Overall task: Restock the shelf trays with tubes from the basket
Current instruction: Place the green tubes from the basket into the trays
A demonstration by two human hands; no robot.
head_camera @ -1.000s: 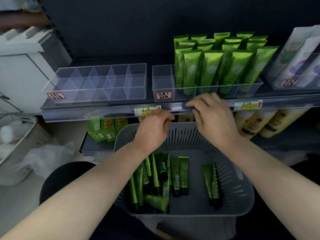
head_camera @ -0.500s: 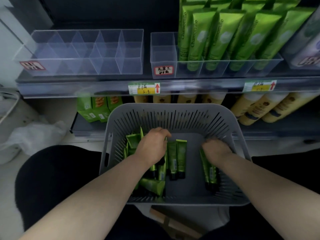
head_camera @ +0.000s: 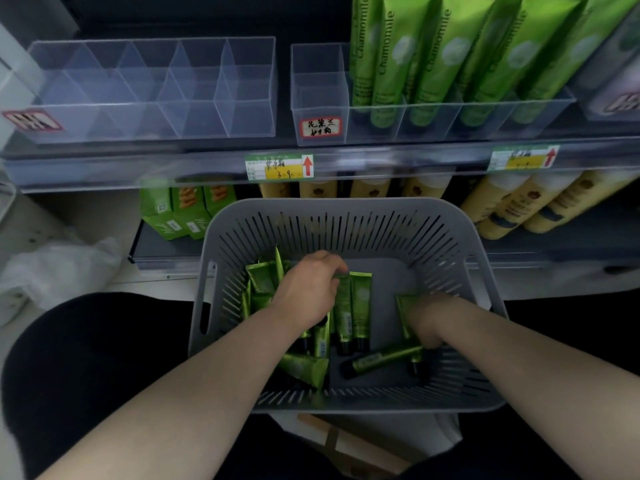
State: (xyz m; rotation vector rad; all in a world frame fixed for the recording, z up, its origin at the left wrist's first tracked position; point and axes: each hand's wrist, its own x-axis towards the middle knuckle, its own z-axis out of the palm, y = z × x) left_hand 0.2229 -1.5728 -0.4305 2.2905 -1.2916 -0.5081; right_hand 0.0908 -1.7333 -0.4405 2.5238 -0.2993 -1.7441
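While the left hand (head_camera: 308,292) and right hand (head_camera: 427,323) were down in the basket (head_camera: 346,216), the clear tray (head_camera: 152,109) sat bare — barely started. Both curled among tubes (head_camera: 360,306) — couldn't tell if either gripped one.

Matt grey plastic basket (head_camera: 353,216) — glossy green tubes (head_camera: 360,306) — clear plastic trays (head_camera: 152,88)

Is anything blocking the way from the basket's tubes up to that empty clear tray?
Nothing visible does. The empty tray stands open-topped on the shelf beyond the basket of tubes; only open air lies between.
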